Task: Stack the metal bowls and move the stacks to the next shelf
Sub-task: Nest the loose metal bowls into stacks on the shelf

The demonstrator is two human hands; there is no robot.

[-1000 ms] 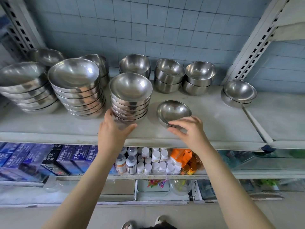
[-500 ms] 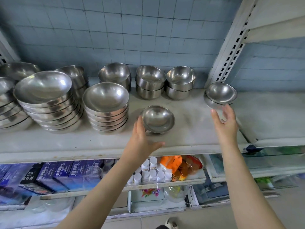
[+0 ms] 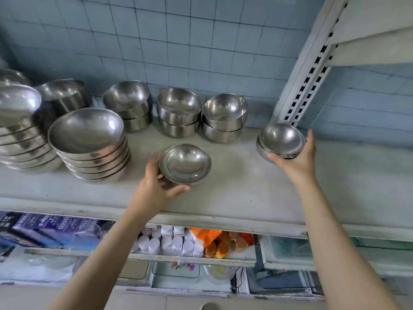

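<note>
Left hand (image 3: 154, 186) cups one loose metal bowl (image 3: 185, 164) on the shelf (image 3: 245, 198), curled round its near side; my right hand (image 3: 297, 159) grips a stack of two bowls (image 3: 280, 139) further right. I judge I am mid-stacking: next, nest the loose bowl squarely onto that pair. Behind stand three short stacks (image 3: 178, 113); left, a taller stack (image 3: 89, 142) of about six.

Eight stacks of bowls (image 3: 89, 139), one single bowl (image 3: 185, 164), two hands (image 3: 154, 186).
</note>
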